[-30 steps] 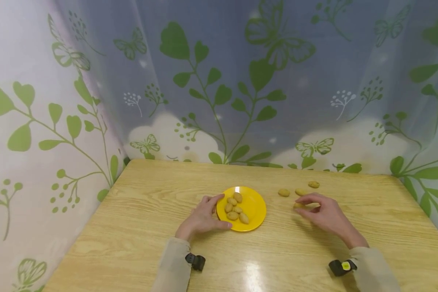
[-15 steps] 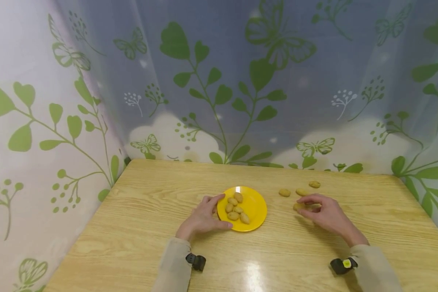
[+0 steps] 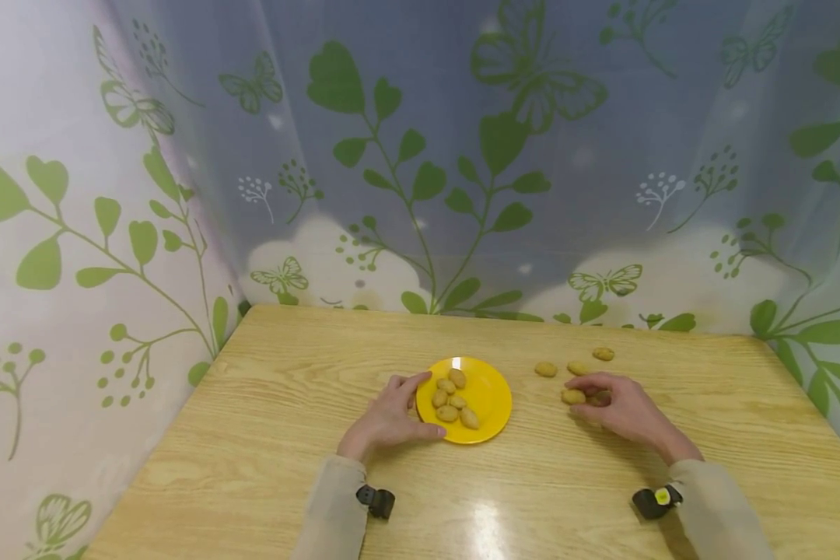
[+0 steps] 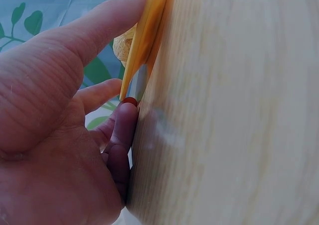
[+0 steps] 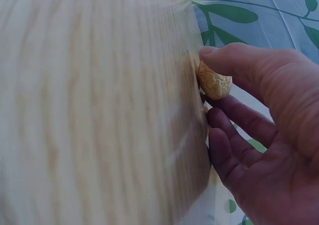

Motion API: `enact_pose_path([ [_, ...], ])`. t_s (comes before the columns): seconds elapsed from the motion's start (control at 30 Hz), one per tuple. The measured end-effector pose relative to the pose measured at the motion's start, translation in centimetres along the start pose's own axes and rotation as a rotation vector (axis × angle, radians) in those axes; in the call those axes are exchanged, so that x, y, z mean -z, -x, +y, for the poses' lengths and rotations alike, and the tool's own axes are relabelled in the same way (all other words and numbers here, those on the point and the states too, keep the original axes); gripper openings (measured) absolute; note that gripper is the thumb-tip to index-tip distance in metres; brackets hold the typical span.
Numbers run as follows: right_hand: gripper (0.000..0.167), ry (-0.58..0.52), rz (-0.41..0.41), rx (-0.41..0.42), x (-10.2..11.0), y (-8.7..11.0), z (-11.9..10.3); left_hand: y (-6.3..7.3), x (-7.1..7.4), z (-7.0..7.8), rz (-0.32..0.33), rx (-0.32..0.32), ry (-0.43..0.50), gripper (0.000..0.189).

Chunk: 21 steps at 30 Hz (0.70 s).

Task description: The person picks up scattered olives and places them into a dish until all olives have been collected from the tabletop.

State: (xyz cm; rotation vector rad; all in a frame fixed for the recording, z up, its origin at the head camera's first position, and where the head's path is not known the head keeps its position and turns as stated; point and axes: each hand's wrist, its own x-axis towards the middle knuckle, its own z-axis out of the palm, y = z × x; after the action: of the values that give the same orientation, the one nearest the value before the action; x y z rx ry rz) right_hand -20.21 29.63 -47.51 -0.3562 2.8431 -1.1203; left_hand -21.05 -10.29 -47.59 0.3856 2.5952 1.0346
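A yellow plate holds several small, wrinkled tan nuts that look like walnuts. My left hand grips its left side, thumb over the rim and fingers along the edge; the left wrist view shows the thumb on the rim. My right hand rests low on the table, thumb and index finger spread either side of a walnut. A second walnut lies farther in, partly hidden by the hand. Close up, one walnut sits behind the thumb, near the other fingers.
Behind the right hand lie more loose walnuts: one to the left, one just above the fingers, one farthest back. The wooden table ends at a leaf-patterned curtain. Each wrist wears a black camera.
My right thumb has drawn back a little, so more of the walnut between thumb and index finger shows. The left hand and plate stay where they were.
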Motion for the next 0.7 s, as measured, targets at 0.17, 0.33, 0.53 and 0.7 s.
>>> enact_pose_path([
  [0.17,0.035,-0.005,-0.006,0.004,-0.10,-0.03,0.12,0.06,-0.04,0.04,0.003,0.000,-0.002,0.097],
  [0.33,0.031,0.002,0.009,0.021,-0.15,0.01,0.10,0.06,-0.05,0.03,0.002,0.000,0.003,0.097],
  [0.53,0.027,0.016,0.025,0.028,-0.26,0.01,0.18,-0.01,-0.09,-0.07,0.000,0.000,0.005,0.098],
  [0.7,0.026,0.020,0.035,0.029,-0.34,0.05,0.16,-0.02,-0.04,-0.04,0.002,0.005,0.006,0.097],
])
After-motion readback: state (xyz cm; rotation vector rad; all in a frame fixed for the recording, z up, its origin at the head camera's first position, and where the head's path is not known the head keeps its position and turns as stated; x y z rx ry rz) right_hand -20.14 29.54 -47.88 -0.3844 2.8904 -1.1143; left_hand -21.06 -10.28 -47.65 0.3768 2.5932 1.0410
